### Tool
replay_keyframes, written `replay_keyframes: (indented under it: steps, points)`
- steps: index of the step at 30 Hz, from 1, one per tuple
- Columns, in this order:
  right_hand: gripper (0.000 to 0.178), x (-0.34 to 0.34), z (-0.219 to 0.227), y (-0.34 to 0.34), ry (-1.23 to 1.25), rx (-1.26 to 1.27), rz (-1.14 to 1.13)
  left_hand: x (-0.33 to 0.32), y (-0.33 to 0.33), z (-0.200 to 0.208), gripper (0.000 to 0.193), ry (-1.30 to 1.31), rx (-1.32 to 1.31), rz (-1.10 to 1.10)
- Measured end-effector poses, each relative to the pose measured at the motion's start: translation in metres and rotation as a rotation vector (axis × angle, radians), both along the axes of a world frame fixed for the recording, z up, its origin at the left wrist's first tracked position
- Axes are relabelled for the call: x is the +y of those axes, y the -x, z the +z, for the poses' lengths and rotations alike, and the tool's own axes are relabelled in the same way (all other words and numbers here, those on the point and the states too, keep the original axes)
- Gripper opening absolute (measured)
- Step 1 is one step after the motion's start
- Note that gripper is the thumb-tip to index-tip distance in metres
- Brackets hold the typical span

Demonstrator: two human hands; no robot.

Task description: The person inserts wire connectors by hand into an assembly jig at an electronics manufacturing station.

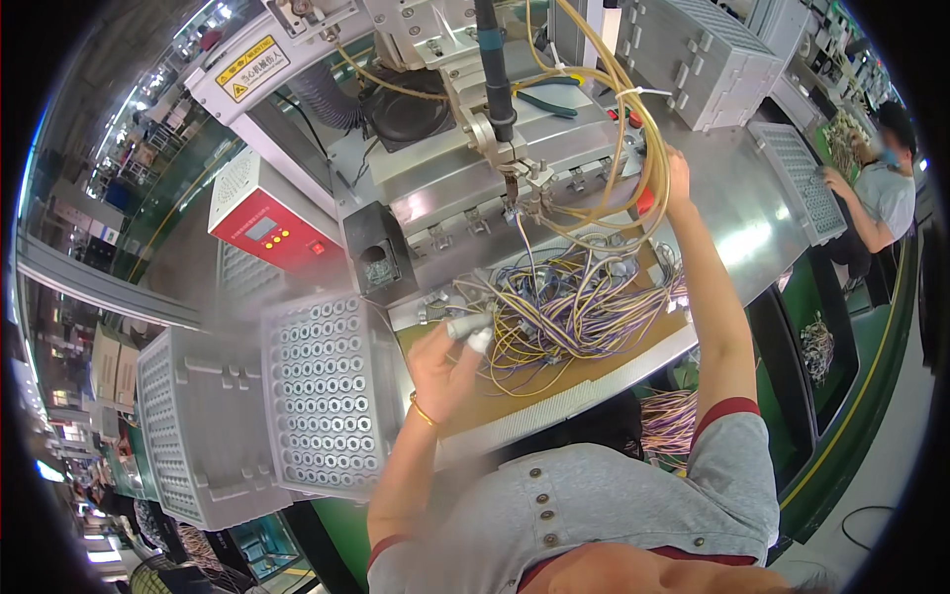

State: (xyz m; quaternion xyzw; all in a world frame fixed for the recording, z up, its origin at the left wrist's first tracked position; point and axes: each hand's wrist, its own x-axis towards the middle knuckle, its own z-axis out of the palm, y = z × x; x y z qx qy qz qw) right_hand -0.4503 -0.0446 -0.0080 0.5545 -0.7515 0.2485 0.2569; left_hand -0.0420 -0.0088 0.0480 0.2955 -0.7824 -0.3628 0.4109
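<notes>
My left hand (445, 368) is at the near left edge of a tangled heap of thin wires (564, 312), purple, yellow and white. White covers wrap its thumb and a finger, and these tips come close together in a pinch; what lies between them, if anything, is too small to make out. Reaching to the machine's right side, my right hand (677, 180) is beside a red part (645, 202) and a looped bundle of tan cables (633, 109). Its fingers are mostly hidden. Between the hands, a wire rises from the heap to the soldering-type head (513, 188) of the bench machine.
A tray of round metal parts (327, 391) stands at left beside a grey plastic tray (213, 426). Behind them are a red control box (272, 233) and a black open-fronted box (379, 252). Pliers (544, 104) lie on the machine. A co-worker (881, 193) sits far right.
</notes>
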Motion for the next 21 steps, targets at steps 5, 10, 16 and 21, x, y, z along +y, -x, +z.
replay_keyframes:
  steps: [5, 10, 16, 21]
  points:
    - [0.027, 0.001, -0.006, 0.014, 0.029, 0.051, 0.038, -0.016, 0.029, -0.011, 0.016, -0.205, 0.028, 0.041]
    - [0.028, 0.025, 0.005, 0.016, -0.019, -0.327, 0.098, -0.051, 0.075, -0.019, 0.027, -0.204, -0.181, 0.048]
    - [0.03, 0.125, 0.022, -0.023, -0.175, -0.77, 0.223, -0.042, 0.075, -0.031, 0.021, -0.26, 0.016, 0.056]
    - [0.049, 0.171, 0.011, -0.065, -0.75, -0.392, 0.451, -0.051, 0.048, -0.045, 0.013, -0.186, -0.245, 0.148]
